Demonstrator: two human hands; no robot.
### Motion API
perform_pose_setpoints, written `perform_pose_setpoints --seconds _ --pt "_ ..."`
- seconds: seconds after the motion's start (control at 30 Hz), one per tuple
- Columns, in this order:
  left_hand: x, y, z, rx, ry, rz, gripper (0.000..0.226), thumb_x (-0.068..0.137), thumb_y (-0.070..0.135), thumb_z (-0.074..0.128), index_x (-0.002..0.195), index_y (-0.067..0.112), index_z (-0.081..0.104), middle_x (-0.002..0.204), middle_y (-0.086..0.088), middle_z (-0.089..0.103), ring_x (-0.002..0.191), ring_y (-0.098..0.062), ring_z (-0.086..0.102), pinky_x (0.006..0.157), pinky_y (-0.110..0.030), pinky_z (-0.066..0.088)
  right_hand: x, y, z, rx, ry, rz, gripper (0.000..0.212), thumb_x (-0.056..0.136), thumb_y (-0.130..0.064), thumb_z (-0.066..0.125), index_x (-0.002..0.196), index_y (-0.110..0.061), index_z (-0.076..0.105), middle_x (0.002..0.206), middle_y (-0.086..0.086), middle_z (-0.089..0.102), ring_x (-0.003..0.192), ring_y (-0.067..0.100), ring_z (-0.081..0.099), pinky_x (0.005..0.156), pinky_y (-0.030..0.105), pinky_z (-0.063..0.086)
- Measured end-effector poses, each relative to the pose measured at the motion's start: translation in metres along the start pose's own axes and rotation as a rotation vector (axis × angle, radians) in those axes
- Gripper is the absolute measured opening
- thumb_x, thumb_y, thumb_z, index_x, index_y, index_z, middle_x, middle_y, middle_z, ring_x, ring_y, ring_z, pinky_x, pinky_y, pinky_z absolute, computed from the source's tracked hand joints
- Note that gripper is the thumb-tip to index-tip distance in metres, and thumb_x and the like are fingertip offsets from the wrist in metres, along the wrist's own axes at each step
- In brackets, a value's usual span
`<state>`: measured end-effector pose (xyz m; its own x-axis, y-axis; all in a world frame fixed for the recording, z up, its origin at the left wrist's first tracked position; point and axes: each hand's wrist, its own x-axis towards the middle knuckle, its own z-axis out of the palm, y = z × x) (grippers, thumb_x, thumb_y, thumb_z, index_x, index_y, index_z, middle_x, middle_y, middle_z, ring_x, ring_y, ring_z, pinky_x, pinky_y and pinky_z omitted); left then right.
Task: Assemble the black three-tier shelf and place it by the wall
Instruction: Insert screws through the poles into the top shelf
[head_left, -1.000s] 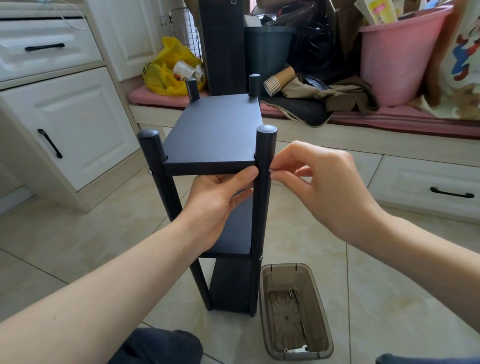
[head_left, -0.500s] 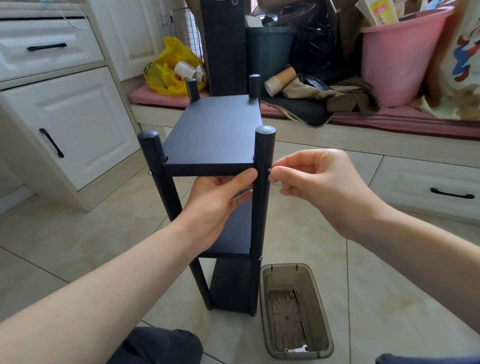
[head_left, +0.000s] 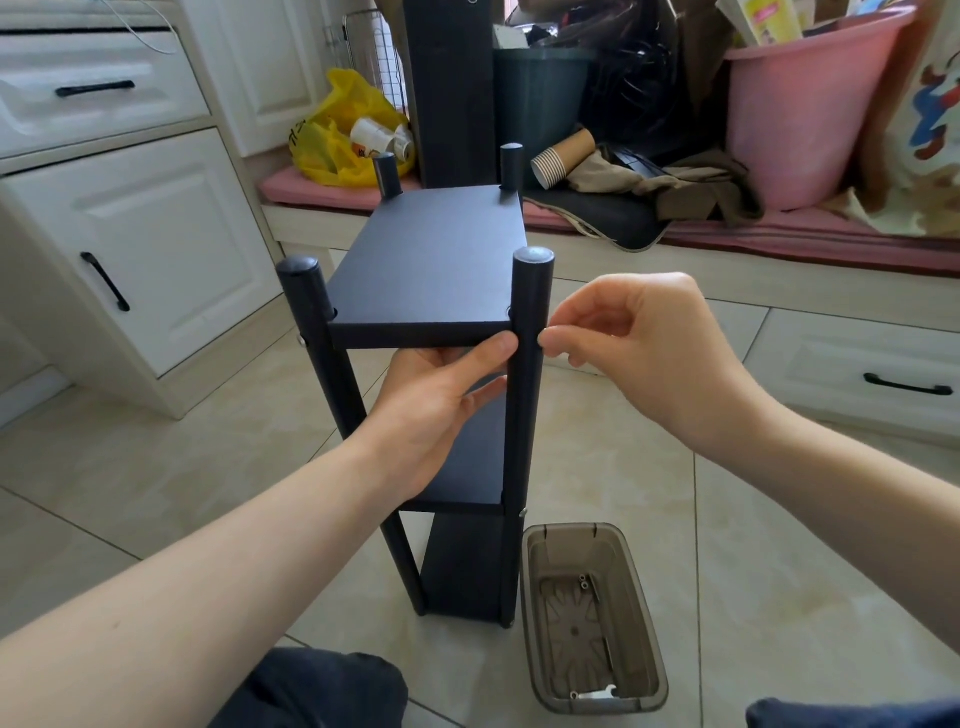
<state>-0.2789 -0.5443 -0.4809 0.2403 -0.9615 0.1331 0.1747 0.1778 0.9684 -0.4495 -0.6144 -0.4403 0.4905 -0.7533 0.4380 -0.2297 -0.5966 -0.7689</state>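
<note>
The black three-tier shelf (head_left: 431, 260) stands upright on the tiled floor in front of me, with four round posts rising above its top board. My left hand (head_left: 436, 410) grips the front edge of the top board from below, thumb on the edge beside the front right post (head_left: 525, 426). My right hand (head_left: 649, 353) pinches something small with thumb and forefinger against the right side of that post, level with the top board. The fingertips hide what it is.
A brown plastic tray (head_left: 605, 705) lies on the floor right of the shelf's foot, holding small screws (head_left: 585, 581) and a white wrench (head_left: 597, 693). White cabinets (head_left: 156, 249) stand left. Behind, a cushioned bench carries a pink bucket (head_left: 795, 104), a yellow bag (head_left: 343, 140) and paper cups (head_left: 561, 158).
My right hand has turned at the post, its fingers curling in more while the pinch stays at the same spot. The shelf and my left hand have not moved.
</note>
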Motion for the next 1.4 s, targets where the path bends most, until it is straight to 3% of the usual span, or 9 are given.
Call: perform_pose_setpoints --seconds 0.17,0.33,0.4,0.53,0.63,0.73,0.87,1.2,1.4 --pt "0.0 -0.002 -0.002 0.019 0.012 -0.003 0.05 0.084 0.023 0.069 0.13 0.004 0.062 0.123 -0.011 0.072 0.114 -0.026 0.069 0.1 -0.039 0.055 0.006 0.003 -0.003 0.092 -0.077 0.062 0.01 0.079 -0.015 0.081 0.08 -0.021 0.072 0.076 -0.003 0.075 0.063 0.004 0.064 0.064 0.017 0.054" --pt "-0.005 -0.001 -0.002 0.063 0.015 -0.019 0.035 0.085 0.027 0.069 0.118 0.016 0.069 0.116 -0.002 0.076 0.111 -0.019 0.071 0.093 -0.033 0.058 0.014 0.007 -0.011 0.159 -0.306 0.203 0.055 0.088 -0.025 0.073 0.133 -0.048 0.051 0.114 -0.007 0.069 0.097 0.01 0.07 0.087 0.031 0.058" --pt "-0.011 -0.003 0.002 0.256 0.041 0.021 0.017 0.093 0.026 0.068 0.109 0.028 0.071 0.108 0.013 0.077 0.106 -0.005 0.07 0.087 -0.023 0.056 0.014 0.008 -0.01 0.257 -0.402 0.221 0.052 0.094 -0.019 0.066 0.136 -0.043 0.051 0.12 -0.004 0.069 0.109 0.01 0.067 0.095 0.037 0.055" --pt "-0.026 0.005 0.007 0.785 0.111 0.325 0.01 0.098 0.035 0.064 0.095 0.034 0.074 0.082 0.023 0.074 0.083 0.003 0.07 0.071 -0.013 0.053 0.017 0.01 -0.009 0.347 -0.394 0.278 0.045 0.092 -0.014 0.067 0.133 -0.03 0.059 0.12 0.0 0.071 0.113 0.015 0.066 0.102 0.043 0.051" --pt "-0.029 0.022 0.001 1.068 0.236 0.643 0.028 0.094 0.041 0.067 0.083 0.018 0.079 0.071 0.009 0.072 0.065 -0.008 0.067 0.064 -0.036 0.056 0.018 0.012 -0.009 0.408 -0.394 0.317 0.046 0.091 -0.011 0.069 0.132 -0.028 0.061 0.119 0.002 0.071 0.113 0.017 0.066 0.101 0.042 0.051" --pt "-0.022 0.033 0.001 1.231 0.321 0.791 0.028 0.089 0.041 0.075 0.094 0.013 0.076 0.085 0.002 0.072 0.084 -0.021 0.063 0.072 -0.042 0.053 0.019 0.015 -0.008 0.447 -0.391 0.329 0.044 0.09 -0.011 0.069 0.13 -0.028 0.063 0.117 0.002 0.072 0.112 0.016 0.067 0.101 0.042 0.051" --pt "-0.012 0.029 0.009 1.442 0.281 0.724 0.05 0.083 0.052 0.074 0.112 0.012 0.072 0.109 -0.004 0.07 0.111 -0.029 0.058 0.094 -0.044 0.044 0.019 0.016 -0.009 0.497 -0.416 0.326 0.041 0.09 -0.012 0.068 0.128 -0.028 0.065 0.118 0.004 0.072 0.111 0.02 0.068 0.101 0.042 0.051" --pt "-0.002 0.026 0.01 1.341 0.263 0.669 0.044 0.086 0.054 0.065 0.108 0.017 0.072 0.107 0.002 0.069 0.105 -0.02 0.059 0.093 -0.031 0.036 0.016 0.01 -0.008 0.578 -0.392 0.373 0.029 0.1 -0.022 0.055 0.127 -0.022 0.066 0.123 0.012 0.069 0.109 0.019 0.067 0.104 0.047 0.049" --pt "-0.007 0.027 0.011 1.432 0.226 0.61 0.052 0.092 0.051 0.057 0.129 0.017 0.069 0.139 -0.002 0.064 0.135 -0.021 0.054 0.12 -0.046 0.028 0.013 0.011 -0.008 0.777 -0.408 0.41 0.04 0.093 -0.035 0.056 0.13 -0.022 0.066 0.122 0.01 0.068 0.107 0.022 0.069 0.099 0.042 0.052"
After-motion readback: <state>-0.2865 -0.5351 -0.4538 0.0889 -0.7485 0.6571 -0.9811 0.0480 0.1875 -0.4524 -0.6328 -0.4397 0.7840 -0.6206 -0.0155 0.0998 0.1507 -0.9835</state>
